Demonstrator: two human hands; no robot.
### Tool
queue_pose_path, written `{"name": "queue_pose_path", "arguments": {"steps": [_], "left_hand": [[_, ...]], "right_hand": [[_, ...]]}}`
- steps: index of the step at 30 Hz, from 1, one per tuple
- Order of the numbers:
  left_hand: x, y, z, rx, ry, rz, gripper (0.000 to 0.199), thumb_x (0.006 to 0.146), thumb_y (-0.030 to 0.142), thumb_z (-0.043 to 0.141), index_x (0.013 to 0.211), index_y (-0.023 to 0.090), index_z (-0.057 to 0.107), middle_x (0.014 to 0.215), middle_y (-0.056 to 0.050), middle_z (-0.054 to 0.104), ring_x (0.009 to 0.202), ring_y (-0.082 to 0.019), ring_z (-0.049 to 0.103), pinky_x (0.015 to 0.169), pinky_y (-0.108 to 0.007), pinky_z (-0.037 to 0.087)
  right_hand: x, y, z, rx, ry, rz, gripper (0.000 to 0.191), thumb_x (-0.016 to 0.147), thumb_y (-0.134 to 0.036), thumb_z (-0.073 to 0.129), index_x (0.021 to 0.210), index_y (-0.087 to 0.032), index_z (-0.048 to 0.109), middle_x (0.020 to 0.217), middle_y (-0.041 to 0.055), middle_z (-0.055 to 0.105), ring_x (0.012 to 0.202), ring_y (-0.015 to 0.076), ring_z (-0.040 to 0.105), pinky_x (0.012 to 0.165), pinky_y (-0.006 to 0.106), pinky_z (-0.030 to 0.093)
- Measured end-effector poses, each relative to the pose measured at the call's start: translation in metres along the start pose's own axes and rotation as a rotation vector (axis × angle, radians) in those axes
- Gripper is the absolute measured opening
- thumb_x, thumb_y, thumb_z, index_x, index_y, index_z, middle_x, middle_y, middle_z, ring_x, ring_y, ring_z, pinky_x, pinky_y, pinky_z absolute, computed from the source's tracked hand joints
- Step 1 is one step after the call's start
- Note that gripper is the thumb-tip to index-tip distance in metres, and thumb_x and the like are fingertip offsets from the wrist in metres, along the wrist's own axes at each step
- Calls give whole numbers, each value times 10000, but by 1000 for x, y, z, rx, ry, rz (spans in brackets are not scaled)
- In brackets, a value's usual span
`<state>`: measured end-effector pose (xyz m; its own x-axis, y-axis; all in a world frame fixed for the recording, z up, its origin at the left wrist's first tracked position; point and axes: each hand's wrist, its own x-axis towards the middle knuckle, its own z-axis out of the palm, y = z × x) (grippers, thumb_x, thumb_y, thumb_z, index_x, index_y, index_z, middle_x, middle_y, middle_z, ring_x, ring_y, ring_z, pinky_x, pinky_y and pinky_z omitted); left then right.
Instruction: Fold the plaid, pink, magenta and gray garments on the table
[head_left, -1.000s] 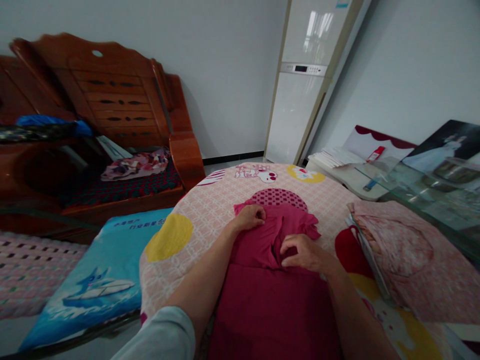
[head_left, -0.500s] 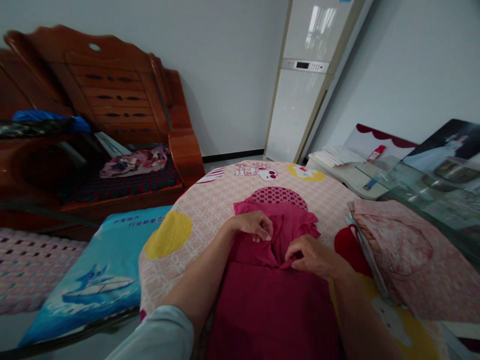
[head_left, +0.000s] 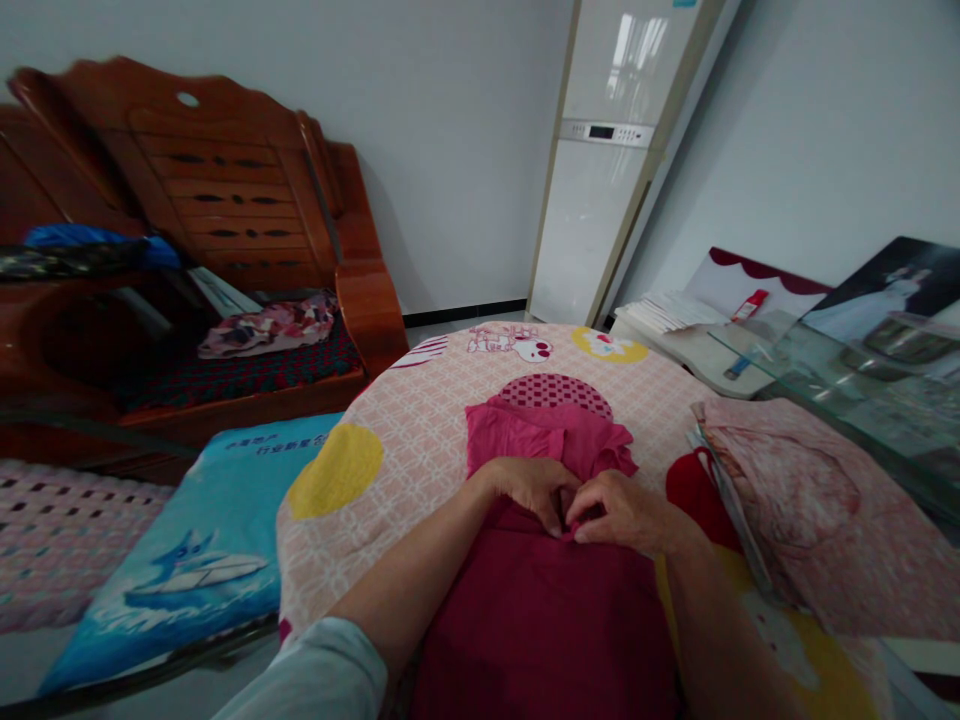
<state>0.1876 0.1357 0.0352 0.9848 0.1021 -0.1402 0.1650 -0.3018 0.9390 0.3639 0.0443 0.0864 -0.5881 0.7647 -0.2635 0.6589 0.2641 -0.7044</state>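
Note:
A dark pink garment (head_left: 547, 610) lies folded lengthwise on the round, cloth-covered table (head_left: 405, 450), its ruffled, brighter pink end pointing away from me. Both hands are close together over its middle, near a crosswise edge in the fabric. My left hand (head_left: 534, 490) bends over the cloth with fingertips pinching at it; part of the grip is hidden beneath the palm. Just to its right, my right hand (head_left: 616, 512) pinches a small fold of the same garment between thumb and fingers.
A stack of folded pale pink fabric (head_left: 817, 500) sits on the table's right side, by a glass shelf (head_left: 862, 390). Left are a blue printed cushion (head_left: 217, 540) and a wooden armchair (head_left: 232, 220). A tall white air conditioner (head_left: 592, 210) stands behind.
My left hand has moved right and nearer to me, down to the spot beside my right hand. The right hand stays almost in place, still pinching the garment.

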Motion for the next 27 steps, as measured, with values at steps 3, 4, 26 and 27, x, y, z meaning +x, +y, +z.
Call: {"name": "queue_pose_path", "arguments": {"steps": [3,4,26,27], "left_hand": [[-5,-2,-8,-185,160,29,234,685,251,780,858,145,664,755,-3,679,674,-119,631,614,-216,488],[-7,-4,-12,-234,277,32,204,715,255,749,853,139,653,734,-3,667,646,-111,624,605,-216,489],[-14,-35,-25,566,810,-155,319,784,173,660,1100,171,703,1075,-51,695,947,-171,620,883,-267,480],[-14,-36,-24,584,812,-157,319,793,177,658,1109,172,699,1083,-52,693,968,-175,617,905,-273,474]], "right_hand": [[4,1,4,24,-37,-3,251,819,-301,555,761,-173,763,640,-10,682,565,114,543,542,225,328],[5,2,6,25,-32,-10,269,827,-288,535,713,-165,746,594,-16,651,536,105,514,525,226,308],[30,15,26,-387,358,140,231,865,-218,543,786,-179,757,796,75,726,744,180,615,691,265,362],[30,15,26,-389,354,147,219,863,-227,555,793,-186,758,793,71,728,742,179,618,690,264,363]]}}
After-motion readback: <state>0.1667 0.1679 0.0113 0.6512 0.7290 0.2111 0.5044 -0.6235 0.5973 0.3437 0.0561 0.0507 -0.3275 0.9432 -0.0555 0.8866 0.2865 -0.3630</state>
